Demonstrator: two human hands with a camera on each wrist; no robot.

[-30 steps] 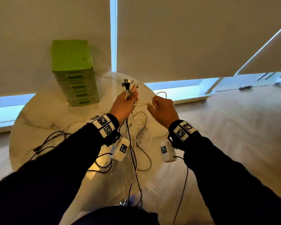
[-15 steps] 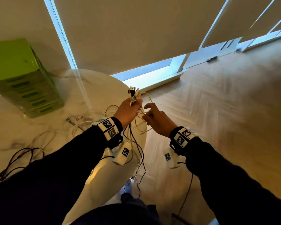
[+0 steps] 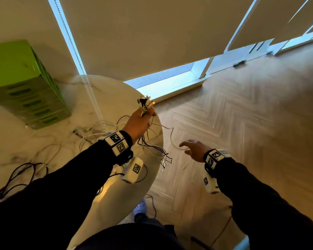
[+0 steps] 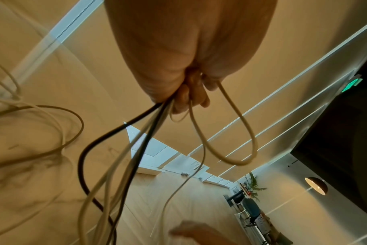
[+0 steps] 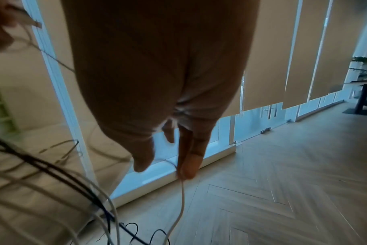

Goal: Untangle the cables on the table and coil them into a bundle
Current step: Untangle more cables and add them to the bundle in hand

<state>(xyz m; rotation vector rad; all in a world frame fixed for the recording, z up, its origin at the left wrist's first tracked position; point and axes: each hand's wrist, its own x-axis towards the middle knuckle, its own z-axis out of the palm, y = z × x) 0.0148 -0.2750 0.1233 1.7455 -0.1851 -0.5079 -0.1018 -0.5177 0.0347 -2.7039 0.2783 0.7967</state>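
- Head view: a bunch of thin white and black cables (image 3: 148,127) is gripped in the curled fingers of the left hand (image 3: 139,123), over the rim of the round marble-patterned table (image 3: 105,192). The metal plug ends (image 3: 145,103) are fanned out just above the fingers, and the loose strands are draped below the fist over the table edge.
- More white and dark cables (image 3: 43,159) are spread on the tabletop behind the left wrist, near a green plastic drawer box (image 3: 25,83).
- The right hand (image 3: 193,148) is held over the wooden herringbone floor (image 3: 242,123), fingers stretched out, with one thin white cable (image 3: 173,141) at its fingertips.
- Left wrist view: the fingers are seen closed round the strands; a beige loop (image 4: 237,145) is hung below them.
- Right wrist view: the single white cable (image 5: 181,199) is pinched between two nearly straight fingers (image 5: 191,159) and is hung down from them; the thumb is held apart.
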